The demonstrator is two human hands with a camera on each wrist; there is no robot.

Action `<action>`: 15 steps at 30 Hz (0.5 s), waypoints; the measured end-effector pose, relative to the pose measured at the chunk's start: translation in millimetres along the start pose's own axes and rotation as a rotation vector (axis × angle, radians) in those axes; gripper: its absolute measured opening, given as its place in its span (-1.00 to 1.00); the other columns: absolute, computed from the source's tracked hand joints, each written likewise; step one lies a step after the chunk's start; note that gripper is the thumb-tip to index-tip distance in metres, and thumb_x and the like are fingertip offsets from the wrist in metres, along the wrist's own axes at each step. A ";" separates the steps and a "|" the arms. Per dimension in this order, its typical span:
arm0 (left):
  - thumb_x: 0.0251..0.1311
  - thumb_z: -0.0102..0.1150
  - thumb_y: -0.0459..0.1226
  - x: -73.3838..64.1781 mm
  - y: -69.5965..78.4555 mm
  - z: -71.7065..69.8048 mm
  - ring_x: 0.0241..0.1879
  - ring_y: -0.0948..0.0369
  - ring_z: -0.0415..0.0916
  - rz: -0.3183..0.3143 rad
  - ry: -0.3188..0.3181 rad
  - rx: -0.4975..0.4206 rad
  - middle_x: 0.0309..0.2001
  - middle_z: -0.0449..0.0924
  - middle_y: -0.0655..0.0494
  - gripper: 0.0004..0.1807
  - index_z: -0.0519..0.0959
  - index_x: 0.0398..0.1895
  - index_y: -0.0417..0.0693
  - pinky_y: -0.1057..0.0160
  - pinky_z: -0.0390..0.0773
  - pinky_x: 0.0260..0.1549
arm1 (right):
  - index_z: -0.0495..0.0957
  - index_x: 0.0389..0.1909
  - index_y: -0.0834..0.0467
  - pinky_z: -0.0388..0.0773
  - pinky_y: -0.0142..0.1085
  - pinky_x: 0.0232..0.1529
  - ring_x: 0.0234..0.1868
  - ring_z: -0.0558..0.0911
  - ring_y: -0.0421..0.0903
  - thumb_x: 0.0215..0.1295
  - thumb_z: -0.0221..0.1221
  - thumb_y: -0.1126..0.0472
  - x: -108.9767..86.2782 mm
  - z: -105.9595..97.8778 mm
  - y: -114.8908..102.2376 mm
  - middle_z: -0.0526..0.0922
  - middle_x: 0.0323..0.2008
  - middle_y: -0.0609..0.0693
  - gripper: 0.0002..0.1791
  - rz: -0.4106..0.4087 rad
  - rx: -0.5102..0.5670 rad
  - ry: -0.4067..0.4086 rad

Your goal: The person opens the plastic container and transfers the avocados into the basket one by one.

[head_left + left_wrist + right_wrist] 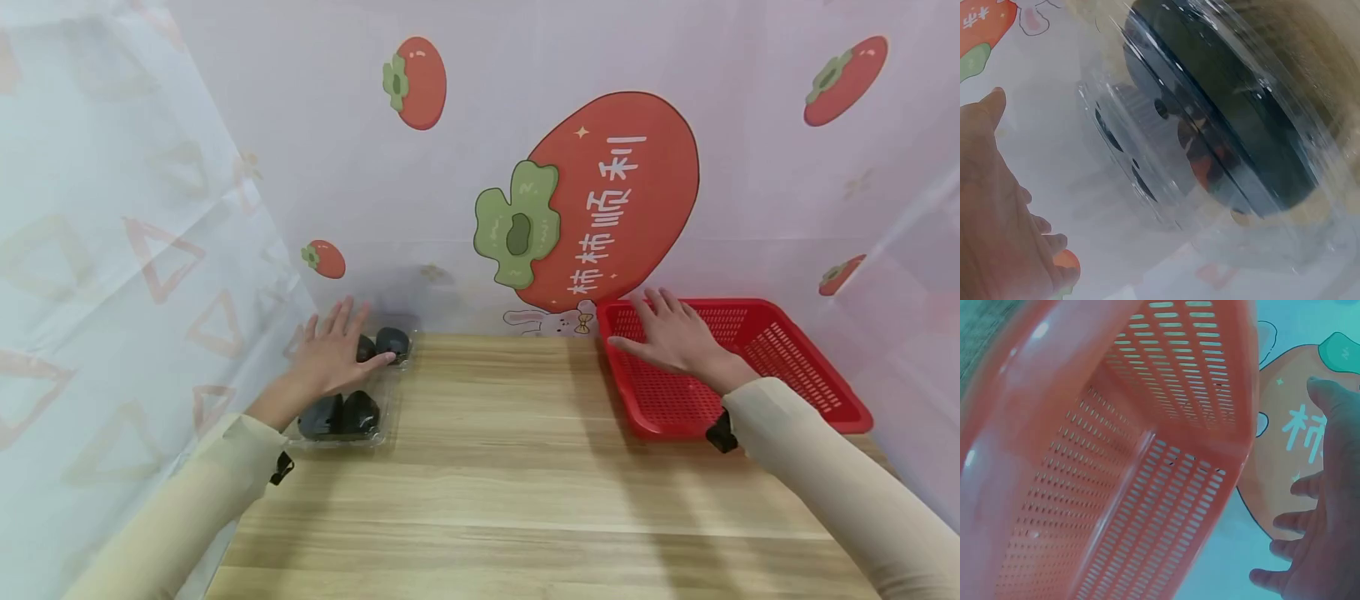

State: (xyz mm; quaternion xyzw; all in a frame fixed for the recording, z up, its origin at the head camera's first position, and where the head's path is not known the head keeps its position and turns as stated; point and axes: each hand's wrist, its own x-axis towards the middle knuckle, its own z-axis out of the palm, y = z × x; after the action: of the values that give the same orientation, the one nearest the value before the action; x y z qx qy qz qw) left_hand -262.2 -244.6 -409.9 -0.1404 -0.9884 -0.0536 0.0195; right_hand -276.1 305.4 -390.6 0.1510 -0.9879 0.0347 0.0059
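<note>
My left hand [327,354] is held palm down with fingers spread over a clear plastic container [386,429] at the back left of the table. Inside the container sit several dark, glossy, rounded items [362,412], partly hidden by the hand; the left wrist view shows one dark item [1229,94] close up through the plastic. My right hand [675,337], its fingers spread, is over the left part of a red perforated plastic basket [810,367]. Nothing is held by either hand. In the right wrist view the basket's slotted walls [1166,487] show beside the hand.
Both containers stand on a wood-grain table [495,467]. A pale backdrop sheet [315,125] with persimmon prints rises behind the table, and similar sheets close in its left and right sides. A dark strap [723,433] shows at the right wrist.
</note>
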 end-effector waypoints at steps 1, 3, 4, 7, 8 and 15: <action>0.41 -0.02 0.41 -0.3 -1.0 -0.3 0.68 -0.23 -0.24 0.004 -0.004 0.002 0.71 -0.22 -0.30 0.16 -0.15 0.75 -0.11 -0.42 -0.21 0.54 | 0.03 0.67 0.28 0.09 0.46 0.47 0.57 0.05 0.53 0.41 0.13 -0.42 0.1 -0.4 -0.9 0.07 0.59 0.45 0.12 -0.006 0.002 0.011; 0.41 -0.02 0.40 -1.7 -2.3 -1.7 0.68 -0.22 -0.22 0.009 -0.012 0.004 0.71 -0.21 -0.31 0.15 -0.14 0.75 -0.12 -0.43 -0.18 0.53 | 0.08 0.65 0.26 0.13 0.46 0.45 0.56 0.10 0.51 0.40 0.19 -0.37 0.5 -1.6 -3.2 0.13 0.57 0.43 0.09 -0.018 0.009 0.036; 0.42 -0.04 0.41 -2.5 -3.4 -2.3 0.68 -0.22 -0.20 0.010 -0.018 0.012 0.71 -0.21 -0.30 0.14 -0.13 0.75 -0.11 -0.44 -0.16 0.53 | 0.10 0.65 0.26 0.16 0.46 0.45 0.55 0.11 0.50 0.40 0.22 -0.35 0.8 -2.1 -4.7 0.15 0.57 0.42 0.07 -0.023 0.012 0.046; 0.45 -0.03 0.37 -5.8 -4.8 -4.8 0.65 -0.24 -0.10 0.017 -0.020 0.022 0.69 -0.15 -0.33 0.09 -0.05 0.74 -0.15 -0.46 -0.08 0.50 | 0.14 0.63 0.26 0.23 0.45 0.41 0.55 0.16 0.47 0.37 0.28 -0.30 1.6 -3.9 -10.4 0.19 0.55 0.40 0.05 -0.039 0.024 0.071; 0.47 -0.02 0.36 -7.0 -5.2 -5.7 0.64 -0.26 -0.07 0.016 -0.020 0.019 0.69 -0.13 -0.34 0.07 -0.02 0.73 -0.17 -0.47 -0.07 0.49 | 0.16 0.62 0.26 0.26 0.44 0.40 0.54 0.17 0.46 0.36 0.28 -0.30 2.1 -4.4 -12.3 0.21 0.55 0.39 0.05 -0.045 0.024 0.077; 0.54 0.00 0.25 -15.6 -9.8 -10.9 0.56 -0.41 0.03 0.008 -0.009 -0.059 0.64 -0.07 -0.46 -0.02 0.07 0.67 -0.31 -0.48 -0.03 0.48 | 0.21 0.62 0.23 0.33 0.40 0.39 0.54 0.24 0.35 0.33 0.32 -0.31 5.1 -6.3 -30.1 0.26 0.55 0.31 0.04 -0.088 0.028 0.125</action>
State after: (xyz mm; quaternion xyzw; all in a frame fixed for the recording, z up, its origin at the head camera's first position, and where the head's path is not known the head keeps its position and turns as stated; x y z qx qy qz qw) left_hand -249.7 -259.5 -400.9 -0.1450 -0.9860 -0.0821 0.0111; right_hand -272.0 275.7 -382.2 0.1921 -0.9774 0.0577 0.0669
